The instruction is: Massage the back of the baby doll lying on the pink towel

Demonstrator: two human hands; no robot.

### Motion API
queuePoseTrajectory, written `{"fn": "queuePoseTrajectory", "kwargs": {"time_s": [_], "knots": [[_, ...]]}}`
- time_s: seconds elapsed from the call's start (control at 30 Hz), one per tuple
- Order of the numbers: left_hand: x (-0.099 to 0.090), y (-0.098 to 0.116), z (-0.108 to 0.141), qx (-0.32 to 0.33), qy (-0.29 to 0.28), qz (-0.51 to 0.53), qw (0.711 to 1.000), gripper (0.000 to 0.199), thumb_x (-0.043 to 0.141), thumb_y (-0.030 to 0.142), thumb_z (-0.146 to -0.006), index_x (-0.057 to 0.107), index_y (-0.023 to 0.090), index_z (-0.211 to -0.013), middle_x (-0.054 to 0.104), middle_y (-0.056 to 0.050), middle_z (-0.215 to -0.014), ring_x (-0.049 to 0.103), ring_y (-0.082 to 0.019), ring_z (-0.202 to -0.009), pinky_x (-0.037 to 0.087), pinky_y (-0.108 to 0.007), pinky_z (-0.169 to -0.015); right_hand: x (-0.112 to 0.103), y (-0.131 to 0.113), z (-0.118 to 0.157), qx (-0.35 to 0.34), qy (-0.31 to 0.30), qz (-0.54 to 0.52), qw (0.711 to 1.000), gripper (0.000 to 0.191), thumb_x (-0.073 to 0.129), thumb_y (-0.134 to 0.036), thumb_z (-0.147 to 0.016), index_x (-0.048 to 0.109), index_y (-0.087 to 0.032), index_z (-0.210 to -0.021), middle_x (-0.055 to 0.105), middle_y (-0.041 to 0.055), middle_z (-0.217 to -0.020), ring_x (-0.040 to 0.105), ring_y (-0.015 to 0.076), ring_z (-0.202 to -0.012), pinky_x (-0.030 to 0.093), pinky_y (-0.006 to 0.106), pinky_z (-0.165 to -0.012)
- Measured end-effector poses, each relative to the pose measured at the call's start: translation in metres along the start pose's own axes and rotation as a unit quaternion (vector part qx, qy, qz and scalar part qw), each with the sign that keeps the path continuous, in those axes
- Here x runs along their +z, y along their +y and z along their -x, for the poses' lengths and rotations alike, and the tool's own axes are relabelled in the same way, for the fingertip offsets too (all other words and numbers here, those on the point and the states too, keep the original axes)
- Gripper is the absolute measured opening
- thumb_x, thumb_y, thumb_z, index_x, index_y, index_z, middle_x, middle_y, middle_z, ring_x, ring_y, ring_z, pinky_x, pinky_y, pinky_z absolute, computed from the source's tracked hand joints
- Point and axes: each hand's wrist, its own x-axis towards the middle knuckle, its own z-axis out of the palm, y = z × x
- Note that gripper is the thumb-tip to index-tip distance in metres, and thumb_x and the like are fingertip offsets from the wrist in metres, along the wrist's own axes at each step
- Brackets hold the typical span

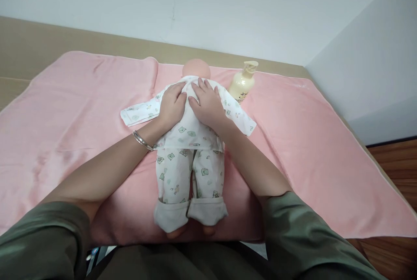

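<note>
Blanket (325, 149): pink, paler border. Shirt (187, 130): white, scattered small green animal faces, faint peach figures. Trousers (208, 175): white, similar print; turned-up cuffs (171, 215) plain off-white. Doll's head (196, 68), by the blanket's far edge: peach. Pump bottle (241, 83), near same edge: pale yellow, dark lettering. Sleeves (302, 223), over the near edge: dark olive green. Bracelet (142, 140): silver. Wall (228, 15): pale blue-grey. Floor (395, 165): reddish brown, darker grain.

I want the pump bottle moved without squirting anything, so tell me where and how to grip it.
Wrap the right hand around the rounded body of the pump bottle, below the pump head, which a grip up there would probably press. Come from the right, since the shirt's sleeve lies close on the near side.
</note>
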Motion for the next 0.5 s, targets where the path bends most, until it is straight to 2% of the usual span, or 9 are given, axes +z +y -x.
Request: {"fn": "queuePoseTrajectory", "kwargs": {"time_s": [0.07,0.23,0.3,0.4,0.5], "knots": [[0.0,0.0,0.0,0.002,0.002,0.006,1.0,0.049,0.041,0.027,-0.089,0.068,0.016,-0.128,0.07,-0.011,-0.138,0.061,-0.025,-0.132,0.044,-0.041,-0.122,-0.001,-0.001,0.0,-0.002,0.0,-0.001,1.0,0.054,0.04,-0.029,-0.105,0.045,-0.012,-0.155,0.031,0.0141,-0.17,0.025,0.0343,-0.16,0.018,0.064,-0.132],[-0.001,0.003,0.002,0.003,0.01,0.027,1.0,0.044,0.042,0.027,-0.089,0.072,0.021,-0.121,0.073,-0.006,-0.131,0.063,-0.025,-0.127,0.047,-0.043,-0.118,-0.016,-0.009,0.003,0.0,0.071,-0.022,0.997,0.057,0.038,-0.026,-0.104,0.038,-0.018,-0.16,0.024,0.0072,-0.174,0.018,0.0272,-0.163,0.019,0.057,-0.134],[0.0,0.002,0.002,0.001,0.01,0.026,1.0,0.043,0.042,0.027,-0.09,0.071,0.022,-0.121,0.074,-0.005,-0.13,0.063,-0.025,-0.126,0.047,-0.043,-0.118,-0.015,-0.01,0.003,0.012,0.08,-0.016,0.997,0.058,0.039,-0.028,-0.104,0.037,-0.017,-0.16,0.023,0.0073,-0.174,0.016,0.0278,-0.164,0.018,0.057,-0.134],[0.0,0.002,0.002,-0.006,0.008,0.015,1.0,0.045,0.042,0.027,-0.089,0.07,0.022,-0.124,0.072,-0.005,-0.134,0.062,-0.025,-0.129,0.046,-0.043,-0.12,-0.006,-0.008,0.002,0.011,0.039,0.003,0.999,0.057,0.039,-0.028,-0.105,0.038,-0.009,-0.159,0.028,0.013,-0.172,0.02,0.0312,-0.162,0.018,0.058,-0.134],[0.0,0.001,0.0,-0.015,0.007,0.006,1.0,0.046,0.042,0.027,-0.089,0.069,0.021,-0.125,0.07,-0.007,-0.137,0.062,-0.025,-0.131,0.045,-0.043,-0.121,0.0,-0.005,0.0,0.006,-0.003,0.0,1.0,0.054,0.037,-0.027,-0.107,0.041,-0.008,-0.158,0.033,0.0133,-0.17,0.025,0.0306,-0.161,0.018,0.057,-0.134]]}}
